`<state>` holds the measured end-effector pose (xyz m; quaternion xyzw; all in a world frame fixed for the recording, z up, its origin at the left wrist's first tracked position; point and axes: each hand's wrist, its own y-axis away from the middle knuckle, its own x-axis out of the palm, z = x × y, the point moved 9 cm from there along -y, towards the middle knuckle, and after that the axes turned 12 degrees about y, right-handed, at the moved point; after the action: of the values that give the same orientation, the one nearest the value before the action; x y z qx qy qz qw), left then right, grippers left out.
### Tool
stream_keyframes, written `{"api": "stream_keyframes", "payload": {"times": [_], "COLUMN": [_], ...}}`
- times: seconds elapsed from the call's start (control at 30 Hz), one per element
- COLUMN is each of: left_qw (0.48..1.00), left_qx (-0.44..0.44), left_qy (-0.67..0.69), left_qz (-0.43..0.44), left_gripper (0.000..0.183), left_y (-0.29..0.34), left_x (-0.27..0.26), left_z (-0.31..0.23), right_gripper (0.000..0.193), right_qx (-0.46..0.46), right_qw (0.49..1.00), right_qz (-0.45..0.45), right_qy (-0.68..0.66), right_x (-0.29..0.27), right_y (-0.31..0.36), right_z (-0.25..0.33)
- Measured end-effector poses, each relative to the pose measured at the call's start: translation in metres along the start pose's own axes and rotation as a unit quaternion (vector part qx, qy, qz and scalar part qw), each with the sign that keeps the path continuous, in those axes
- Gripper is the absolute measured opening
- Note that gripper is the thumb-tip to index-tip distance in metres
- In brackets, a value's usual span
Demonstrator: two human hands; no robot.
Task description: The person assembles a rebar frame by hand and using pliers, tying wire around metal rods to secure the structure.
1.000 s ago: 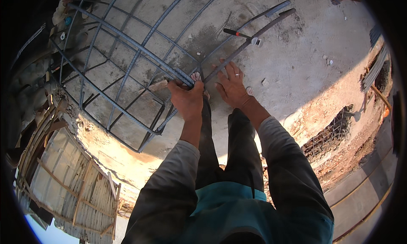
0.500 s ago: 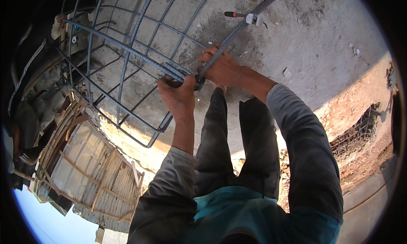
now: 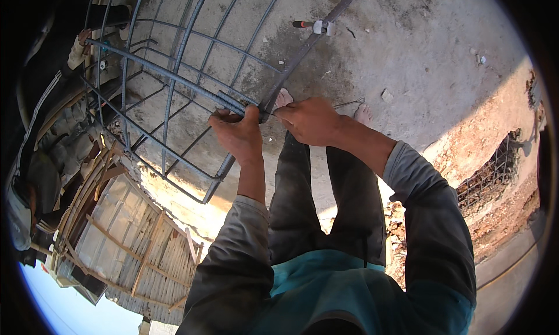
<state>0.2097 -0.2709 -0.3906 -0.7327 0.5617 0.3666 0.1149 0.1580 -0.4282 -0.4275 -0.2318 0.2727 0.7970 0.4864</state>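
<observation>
My left hand point(image 3: 237, 136) is closed around the near end of a long ribbed rebar point(image 3: 169, 73), at a corner of a rebar cage point(image 3: 174, 110). Just to its right, my right hand point(image 3: 311, 122) pinches a thin tie wire point(image 3: 352, 102), whose far end sticks out beyond the knuckles. The wire meets the bars between my two hands. A dark straight bar point(image 3: 308, 43) slants away from that joint toward the top. My fingertips partly hide the joint.
A tool with a red and black handle and grey head point(image 3: 319, 27) lies by the dark bar. At the far left, another person's hand point(image 3: 83, 36) holds the rebar's other end. My bare feet point(image 3: 363, 112) stand on rough concrete. Corrugated sheets point(image 3: 134, 236) lie lower left.
My right hand has come from behind the dark bar to its near right side, drawing a wire into view. My left hand keeps its grip, shifting slightly left.
</observation>
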Motion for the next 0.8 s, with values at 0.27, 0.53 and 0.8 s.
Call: {"api": "stream_keyframes", "payload": {"times": [0.27, 0.53, 0.8], "left_qw": [0.974, 0.936, 0.965], "left_qx": [0.077, 0.332, 0.209], "left_qy": [0.209, -0.014, 0.071], "left_qz": [0.037, 0.114, 0.14], "left_gripper": [0.015, 0.025, 0.021], "left_y": [0.024, 0.066, 0.053], "left_x": [-0.012, -0.012, -0.016], "left_z": [0.03, -0.011, 0.001], "right_gripper": [0.019, 0.022, 0.015], "right_qx": [0.237, 0.344, 0.338], "right_qw": [0.849, 0.72, 0.845], "right_qz": [-0.146, -0.133, -0.114], "right_qy": [-0.45, -0.588, -0.397], "right_x": [0.025, 0.036, 0.0], "right_y": [0.033, 0.057, 0.071], "right_z": [0.012, 0.044, 0.065]}}
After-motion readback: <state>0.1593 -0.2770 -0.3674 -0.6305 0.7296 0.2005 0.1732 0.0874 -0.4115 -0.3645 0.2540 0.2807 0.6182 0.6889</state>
